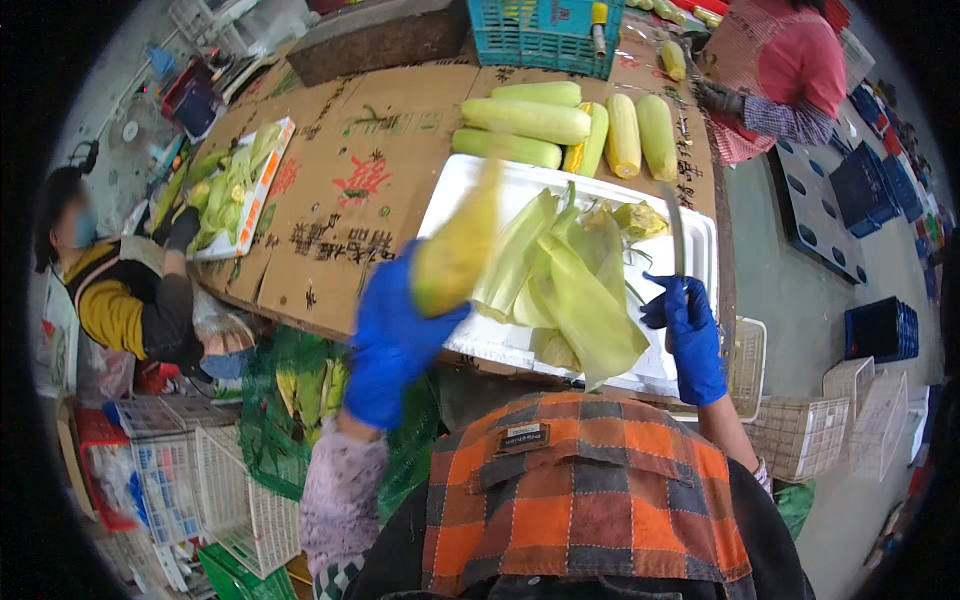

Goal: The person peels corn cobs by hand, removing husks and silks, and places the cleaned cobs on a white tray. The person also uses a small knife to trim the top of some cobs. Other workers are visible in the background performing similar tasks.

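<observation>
My left hand (394,345), in a blue glove, grips a yellowish ear of corn (465,240) by its lower end, above the left side of a white foam tray (448,199). The ear is blurred by motion. Gloved in blue too, my right hand (691,349) holds a knife (678,236) with its blade pointing away from me, over the tray's right edge. Loose green corn husks (570,277) fill the tray's middle and hang over its near rim. A cut corn end (641,220) lies among them. Beyond the tray rest several trimmed corn ears (525,120).
Printed cardboard (330,142) covers the table. A teal crate (544,45) stands at the back, a yellow-handled tool (598,30) at its side. Co-workers stand left (112,300) and right (787,67). Below the table edge are a green mesh bag (262,450) with corn and plastic crates (802,435).
</observation>
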Demonstrator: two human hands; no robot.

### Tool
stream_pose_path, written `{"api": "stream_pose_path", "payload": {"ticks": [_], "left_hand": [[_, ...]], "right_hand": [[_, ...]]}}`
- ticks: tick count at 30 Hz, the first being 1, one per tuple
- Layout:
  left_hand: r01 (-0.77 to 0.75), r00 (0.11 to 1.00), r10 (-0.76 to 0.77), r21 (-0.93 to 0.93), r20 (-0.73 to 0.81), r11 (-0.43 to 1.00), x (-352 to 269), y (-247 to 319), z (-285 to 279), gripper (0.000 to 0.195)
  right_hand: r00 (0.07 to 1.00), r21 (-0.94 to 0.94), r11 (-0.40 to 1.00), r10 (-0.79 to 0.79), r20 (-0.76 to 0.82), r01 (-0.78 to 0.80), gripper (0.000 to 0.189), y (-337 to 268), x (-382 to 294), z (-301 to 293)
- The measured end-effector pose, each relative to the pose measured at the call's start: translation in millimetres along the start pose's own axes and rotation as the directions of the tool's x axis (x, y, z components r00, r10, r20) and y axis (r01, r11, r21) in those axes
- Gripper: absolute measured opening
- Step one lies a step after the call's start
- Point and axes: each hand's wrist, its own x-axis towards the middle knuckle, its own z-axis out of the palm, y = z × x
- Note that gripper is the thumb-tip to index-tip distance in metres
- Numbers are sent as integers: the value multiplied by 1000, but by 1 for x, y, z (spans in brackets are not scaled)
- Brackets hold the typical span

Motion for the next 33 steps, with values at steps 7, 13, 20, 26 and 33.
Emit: {"api": "stream_pose_path", "payload": {"ticks": [7, 13, 20, 26, 33], "left_hand": [[-258, 929, 124, 368, 349, 893, 69, 32, 130, 82], [-174, 889, -10, 358, 457, 917, 70, 31, 151, 86], [-319, 931, 200, 414, 305, 852, 52, 21, 168, 80], [-328, 923, 175, 461, 344, 825, 49, 35, 166, 80], [-394, 904, 197, 562, 379, 727, 46, 37, 165, 82]], "right_hand": [[998, -443, 895, 55, -6, -51, 28, -7, -13, 7], [996, -716, 693, -63, 60, 87, 27, 24, 6, 11], [988, -812, 582, 102, 116, 35, 20, 23, 32, 18], [978, -843, 532, 120, 168, 80, 15, 28, 34, 11], [954, -827, 552, 177, 243, 108, 19, 38, 71, 28]]}}
